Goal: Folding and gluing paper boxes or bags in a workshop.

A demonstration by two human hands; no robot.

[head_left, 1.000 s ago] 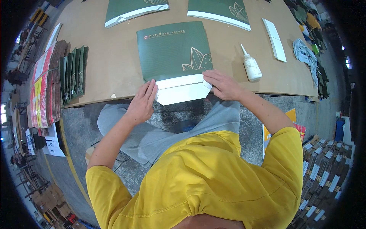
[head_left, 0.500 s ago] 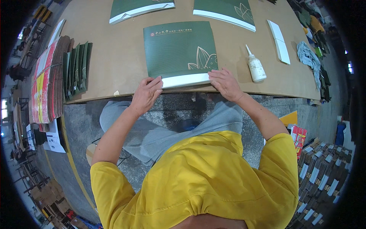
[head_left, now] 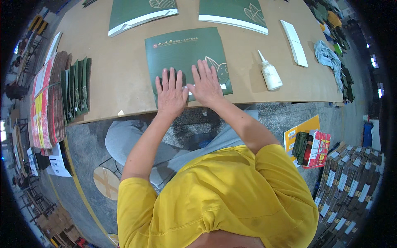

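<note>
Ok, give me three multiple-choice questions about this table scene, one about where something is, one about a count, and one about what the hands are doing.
1. Where does the glue bottle stand?
A. To the right of the green sheet under the hands
B. On the floor
C. On the stack at the table's left end

2. How many large green sheets lie flat on the table?
A. One
B. Three
C. Five

3. How are the left hand and right hand placed?
A. Clenched in fists
B. Flat, fingers spread, pressing the green sheet
C. Raised off the table

Answers: 1 A, the bottle sits right of that sheet; 2 B, one near, two beyond; 3 B, both palms lie on the sheet.
</note>
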